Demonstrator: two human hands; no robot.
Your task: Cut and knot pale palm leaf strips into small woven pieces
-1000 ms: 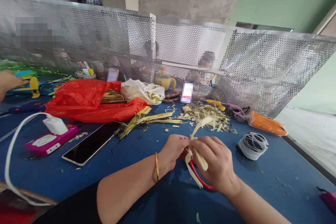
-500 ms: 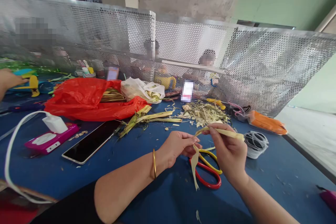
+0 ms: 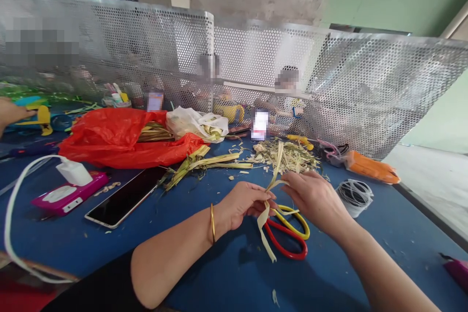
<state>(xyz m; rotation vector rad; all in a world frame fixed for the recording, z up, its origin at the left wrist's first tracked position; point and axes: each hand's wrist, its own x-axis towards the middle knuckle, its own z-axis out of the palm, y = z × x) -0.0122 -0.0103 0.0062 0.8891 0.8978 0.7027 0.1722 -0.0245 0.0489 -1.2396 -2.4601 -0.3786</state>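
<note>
My left hand [image 3: 252,203] pinches several pale, dried leaf strips [image 3: 263,228] where they cross. One strip hangs below the fingers and another stands up toward the scraps. My right hand [image 3: 310,195] is closed on the end of a thin strip that runs across from the left fingertips; its own fingertips are partly hidden. Beneath the hands lie scissors [image 3: 288,254] with one red and one yellow handle loop on the blue table [image 3: 219,273]. Their blades are hidden under my left hand.
Behind the hands lies a heap of leaf scraps [image 3: 292,156]. Leftward are dried stalks [image 3: 204,163], a red plastic bag [image 3: 106,136], a phone [image 3: 126,197] and a magenta power strip [image 3: 69,195]. A wire coil [image 3: 354,195] sits right. A perforated metal screen [image 3: 256,53] borders the back.
The strip that lay across my right palm now stands upright from the left fingers. My right hand has turned palm-down and holds a thinner strip end. My left hand stays nearly in place.
</note>
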